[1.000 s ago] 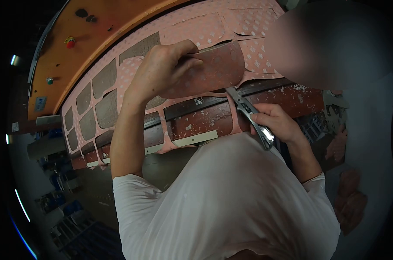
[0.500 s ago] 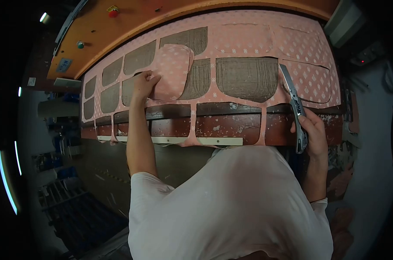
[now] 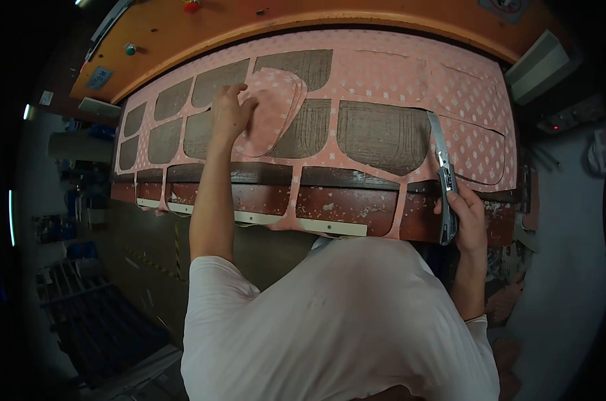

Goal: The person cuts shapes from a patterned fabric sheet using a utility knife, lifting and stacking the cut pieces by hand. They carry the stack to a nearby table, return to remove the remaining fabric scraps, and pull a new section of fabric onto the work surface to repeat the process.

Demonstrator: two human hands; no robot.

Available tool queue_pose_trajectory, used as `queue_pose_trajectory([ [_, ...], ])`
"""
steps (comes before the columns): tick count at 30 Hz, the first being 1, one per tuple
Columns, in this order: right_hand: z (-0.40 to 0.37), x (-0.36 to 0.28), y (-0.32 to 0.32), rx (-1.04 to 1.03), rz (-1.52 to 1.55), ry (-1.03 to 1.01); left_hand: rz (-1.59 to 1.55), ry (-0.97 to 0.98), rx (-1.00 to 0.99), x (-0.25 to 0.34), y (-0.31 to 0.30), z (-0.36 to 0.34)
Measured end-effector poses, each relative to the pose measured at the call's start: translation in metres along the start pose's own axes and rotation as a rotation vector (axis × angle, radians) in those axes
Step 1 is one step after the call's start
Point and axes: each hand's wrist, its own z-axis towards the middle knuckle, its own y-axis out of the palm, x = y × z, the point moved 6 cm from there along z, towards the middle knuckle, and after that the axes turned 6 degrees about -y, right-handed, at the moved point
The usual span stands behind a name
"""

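My left hand (image 3: pixel 231 115) is at the left edge of a small stack of pink patterned cut pieces (image 3: pixel 273 110), its thumb and fingers apart. The stack has rounded corners and lies over grey-brown openings in a larger pink sheet (image 3: pixel 336 77). My right hand (image 3: pixel 467 210) is closed around the handle of a utility knife (image 3: pixel 447 177). Its long blade is out and points away from me, with the tip near the edge of a cut opening. At the right, outlined pieces (image 3: pixel 473 137) still sit within the sheet.
The sheet lies on a worn cutting board (image 3: pixel 383 134) with narrow strips hanging over the dark red front ledge (image 3: pixel 346 210). A pale metal strip (image 3: pixel 256 218) runs along that ledge. Behind stands an orange machine beam (image 3: pixel 263 20) with a red button (image 3: pixel 192 7) and a green button (image 3: pixel 130 49).
My left hand's fingers have opened from a bent, pinching pose at the stack. The knife stays in my right hand, near the same spot on the sheet. The whole view has shifted slightly.
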Motion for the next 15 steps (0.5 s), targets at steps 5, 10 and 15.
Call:
queue_pose_trajectory([
  [5, -0.006, 0.002, -0.009, 0.060, 0.032, -0.022, -0.338, 0.143, -0.427, 0.100, 0.061, 0.048],
  [10, -0.016, 0.006, -0.020, 0.171, 0.042, -0.012, -0.355, 0.310, -0.405, 0.183, 0.123, 0.086],
  [15, -0.024, 0.005, -0.031, 0.279, 0.022, 0.009, -0.165, 0.422, -0.371, 0.210, 0.167, 0.115],
])
